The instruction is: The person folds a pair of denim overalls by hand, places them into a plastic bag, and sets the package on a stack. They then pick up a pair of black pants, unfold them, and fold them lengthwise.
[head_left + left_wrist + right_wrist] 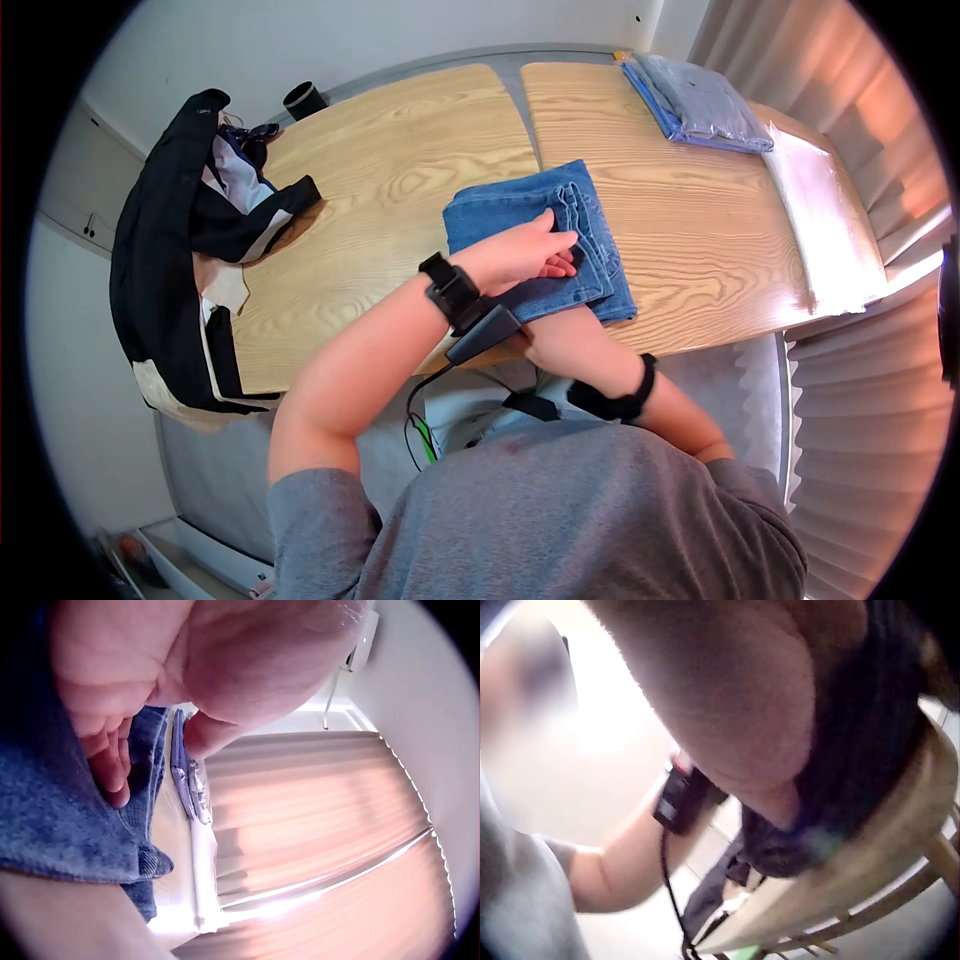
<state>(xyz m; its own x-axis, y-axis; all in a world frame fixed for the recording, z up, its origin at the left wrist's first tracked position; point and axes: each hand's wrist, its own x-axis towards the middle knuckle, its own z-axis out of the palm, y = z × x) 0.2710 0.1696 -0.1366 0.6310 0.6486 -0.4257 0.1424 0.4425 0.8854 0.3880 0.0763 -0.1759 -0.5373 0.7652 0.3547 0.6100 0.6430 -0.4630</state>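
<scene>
A folded pair of blue jeans (490, 208) lies on the wooden table in front of me. My left hand (515, 252) rests over the jeans, thumb held apart and fingers bent loosely against the denim. In the left wrist view, the fingertips (116, 796) of that hand reach in beside a denim fold (67, 810). My right hand (562, 340) is under the near edge of the jeans, below the left wrist, and its fingers are hidden by the cloth. Its thumb (780, 810) lies along the dark denim in the right wrist view.
A black and white jacket (165, 250) hangs over the table's left end. At the back right lie bagged folded clothes (700, 100), with clear plastic bags (820, 220) nearer. A seam runs between the two tabletops (420, 130). A black cup (303, 100) stands at the far left; curtains (850, 430) hang right.
</scene>
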